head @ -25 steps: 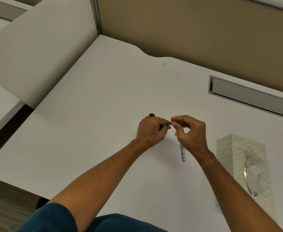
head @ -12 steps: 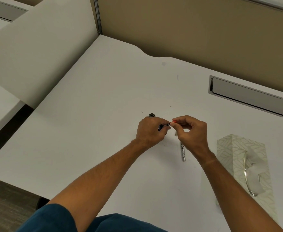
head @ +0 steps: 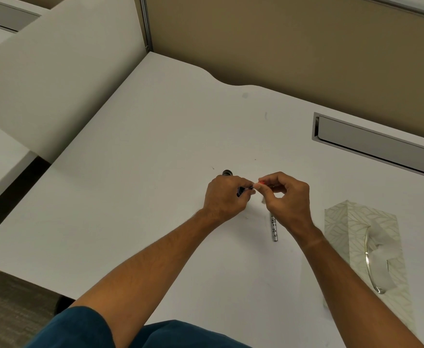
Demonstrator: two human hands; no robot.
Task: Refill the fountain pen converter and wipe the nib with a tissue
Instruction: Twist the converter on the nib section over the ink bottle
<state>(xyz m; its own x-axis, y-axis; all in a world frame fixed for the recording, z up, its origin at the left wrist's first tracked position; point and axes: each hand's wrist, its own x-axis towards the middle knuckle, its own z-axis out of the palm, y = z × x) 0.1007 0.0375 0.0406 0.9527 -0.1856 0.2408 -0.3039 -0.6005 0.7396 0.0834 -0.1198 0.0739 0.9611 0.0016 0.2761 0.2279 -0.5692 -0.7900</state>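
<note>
My left hand (head: 224, 197) is closed around a dark pen section (head: 242, 190), with only a short dark piece showing between the fingers. My right hand (head: 287, 197) pinches a small red-tipped part, the converter end (head: 261, 182), right against the left fingertips. The two hands touch at that spot above the white desk (head: 155, 159). A silver patterned pen barrel (head: 274, 228) lies on the desk under my right wrist. A dark round piece (head: 227, 173) pokes out beyond my left knuckles. The nib is hidden.
A patterned tissue box (head: 351, 222) with a tissue sticking out lies on the desk to the right of my right forearm. A grey cable slot (head: 376, 144) runs along the back right. A beige partition wall stands behind the desk; the desk's edge drops off on the left.
The hands have stayed almost in place. My right fingers have shifted slightly on the red-tipped part against the left hand.
</note>
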